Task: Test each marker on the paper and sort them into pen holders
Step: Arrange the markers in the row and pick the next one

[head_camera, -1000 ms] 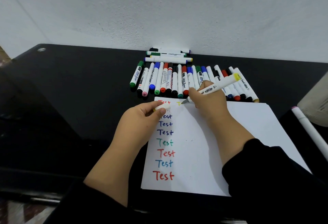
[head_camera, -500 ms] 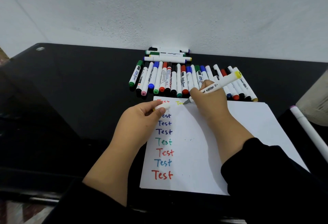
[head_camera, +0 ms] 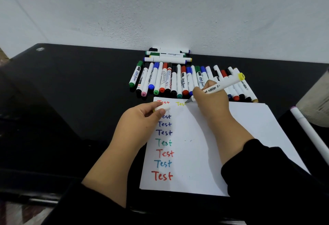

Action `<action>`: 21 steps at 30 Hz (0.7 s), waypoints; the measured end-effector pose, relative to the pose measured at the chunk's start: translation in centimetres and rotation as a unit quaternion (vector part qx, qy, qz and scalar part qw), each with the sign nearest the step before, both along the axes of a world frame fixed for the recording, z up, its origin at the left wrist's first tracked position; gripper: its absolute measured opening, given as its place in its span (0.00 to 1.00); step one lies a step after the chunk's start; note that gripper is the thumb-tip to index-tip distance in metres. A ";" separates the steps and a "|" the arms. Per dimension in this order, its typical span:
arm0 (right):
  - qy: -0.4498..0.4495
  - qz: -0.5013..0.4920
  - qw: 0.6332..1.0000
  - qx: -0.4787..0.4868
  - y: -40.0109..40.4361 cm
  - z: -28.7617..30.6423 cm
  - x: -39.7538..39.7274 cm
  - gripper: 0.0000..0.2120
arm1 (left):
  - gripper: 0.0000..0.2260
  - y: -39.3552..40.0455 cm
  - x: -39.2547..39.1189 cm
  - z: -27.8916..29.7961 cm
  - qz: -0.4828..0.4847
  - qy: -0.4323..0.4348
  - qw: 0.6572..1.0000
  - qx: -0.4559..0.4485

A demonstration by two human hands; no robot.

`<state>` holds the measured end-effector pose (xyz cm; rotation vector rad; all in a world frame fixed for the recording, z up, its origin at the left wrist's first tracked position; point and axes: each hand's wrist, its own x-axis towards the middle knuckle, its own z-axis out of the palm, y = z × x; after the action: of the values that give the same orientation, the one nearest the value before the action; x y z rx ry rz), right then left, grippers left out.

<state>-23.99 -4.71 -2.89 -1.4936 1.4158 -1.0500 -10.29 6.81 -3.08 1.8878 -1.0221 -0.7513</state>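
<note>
**Item: yellow marker, under test at the far edge of the paper**

A yellow marker (head_camera: 222, 86) was recorded in the right hand (head_camera: 209, 100), the grip closed round the lower barrel close to the nib, with the yellow end cap pointing far and right. The nib was set on the paper (head_camera: 204, 144), at the end of a yellow "Test" begun to the right of a column of earlier coloured words.

The left hand (head_camera: 140, 119) was noted resting on the left part of the sheet, its grip pinched by thumb and fingertips on the white cap (head_camera: 162, 108).

Handling, as judged: the marker was taken to be light, rigid plastic with a smooth, somewhat slippery barrel; a hold low on the barrel was judged best for writing, mid-barrel for carrying. The cap was judged small and easily dropped. The paper was judged thin and liable to slide on the glossy black table (head_camera: 71, 100) unless pressed.

A row of markers (head_camera: 178, 82) was listed just beyond the paper's far edge. No pen holder could be identified with certainty.
</note>
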 end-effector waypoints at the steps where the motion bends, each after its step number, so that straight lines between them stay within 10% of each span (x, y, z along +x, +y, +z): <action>1: 0.004 0.005 1.000 0.000 0.1 0.0 0.0 0.16 | 0.14 0.0 0.0 0.0 0.000 0.002 1.000 0.001; 14: -0.273 0.120 0.953 0.060 0.9 0.8 -0.3 0.21 | 0.11 0.4 0.1 1.2 -0.006 0.107 0.994 -0.022; 21: -0.269 0.165 0.948 0.051 1.4 0.8 0.1 0.18 | 0.10 0.4 0.0 1.2 -0.019 0.117 0.993 -0.029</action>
<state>-23.94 -3.27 -2.10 -1.1915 0.7922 -1.0464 -10.31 7.21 -1.90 1.6890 -0.9244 -0.9315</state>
